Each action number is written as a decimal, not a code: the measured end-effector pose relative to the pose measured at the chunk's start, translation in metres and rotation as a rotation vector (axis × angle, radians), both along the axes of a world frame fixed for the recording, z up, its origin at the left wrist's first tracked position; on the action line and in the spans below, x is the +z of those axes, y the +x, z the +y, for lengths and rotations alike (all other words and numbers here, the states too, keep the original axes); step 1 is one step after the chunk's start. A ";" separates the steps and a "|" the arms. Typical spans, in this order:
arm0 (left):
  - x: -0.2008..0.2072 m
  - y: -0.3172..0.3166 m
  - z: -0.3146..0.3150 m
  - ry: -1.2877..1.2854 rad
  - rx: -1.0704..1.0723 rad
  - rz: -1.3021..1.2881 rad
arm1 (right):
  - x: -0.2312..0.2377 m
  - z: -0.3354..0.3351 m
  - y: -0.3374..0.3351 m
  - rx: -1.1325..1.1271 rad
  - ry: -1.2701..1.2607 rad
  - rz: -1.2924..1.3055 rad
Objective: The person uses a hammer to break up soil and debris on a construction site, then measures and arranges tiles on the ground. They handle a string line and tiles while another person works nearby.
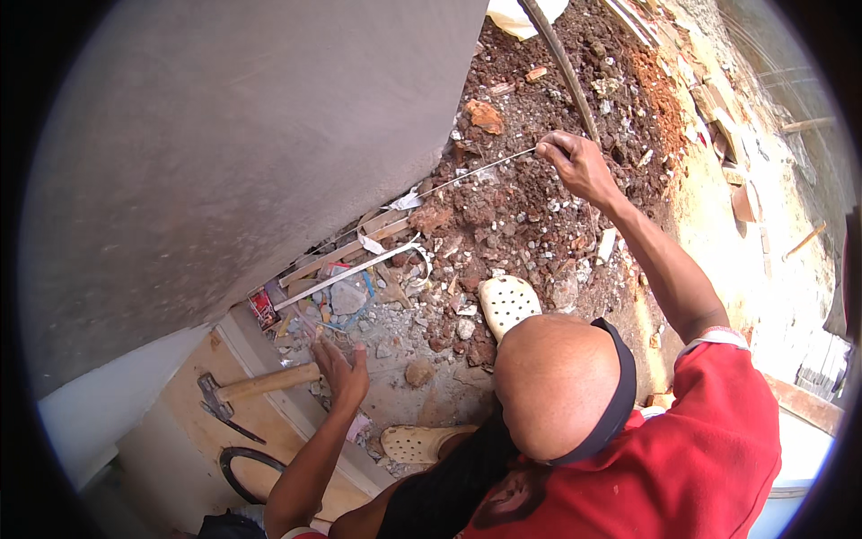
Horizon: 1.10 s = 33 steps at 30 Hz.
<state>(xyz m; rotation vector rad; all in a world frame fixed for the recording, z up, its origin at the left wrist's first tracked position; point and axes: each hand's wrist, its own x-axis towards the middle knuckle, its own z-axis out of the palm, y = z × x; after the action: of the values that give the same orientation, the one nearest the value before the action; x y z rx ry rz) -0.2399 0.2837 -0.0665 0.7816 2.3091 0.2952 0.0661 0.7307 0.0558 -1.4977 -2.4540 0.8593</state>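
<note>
Clerk: Item one, hands?

Operator: My wearer's own hands: out of frame; state, I cannot tell. Listed instead, a crouched co-worker (664,467) in red. Co-worker's right hand (575,166): fingertips pinching a pale cord (485,169). Co-worker's left hand (343,370): fingers spread, seemingly bare, over rubble (395,350).

Clerk: Item two, the cord: where, and why so?

Operator: From that pinch to the foot of a grey wall (269,117), across brown soil (503,225). It looks straight, so I judge it pulled taut. Far end: indistinct.

Clerk: Item three?

Operator: Hammer (265,382), lying on a wooden board (296,422), handle end just beside the left hand; presumably laid there for easy reach.

Clerk: Edges, room?

Operator: Wall, one, along the left. Dark rod (566,72), one, just beside the right hand. Pale clogs (510,305), two, bordering the rubble. I reckon the right arm has more play away from the wall.
</note>
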 end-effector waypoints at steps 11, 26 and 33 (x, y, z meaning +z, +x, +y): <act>0.118 -0.035 0.148 0.115 -0.456 -0.442 | -0.021 0.063 0.144 -0.320 0.008 0.040; 0.210 0.025 0.265 -0.091 -0.790 -0.497 | -0.096 -0.049 0.113 -0.838 0.101 0.050; 0.345 0.063 0.250 -0.202 -0.606 -0.507 | 0.065 -0.042 0.163 -0.833 -0.428 0.316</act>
<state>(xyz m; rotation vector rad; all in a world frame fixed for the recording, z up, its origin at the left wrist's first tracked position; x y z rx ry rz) -0.1766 0.5334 0.2782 1.1064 1.5197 -0.0187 0.2295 0.6889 0.1208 -2.0585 -1.2594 1.3052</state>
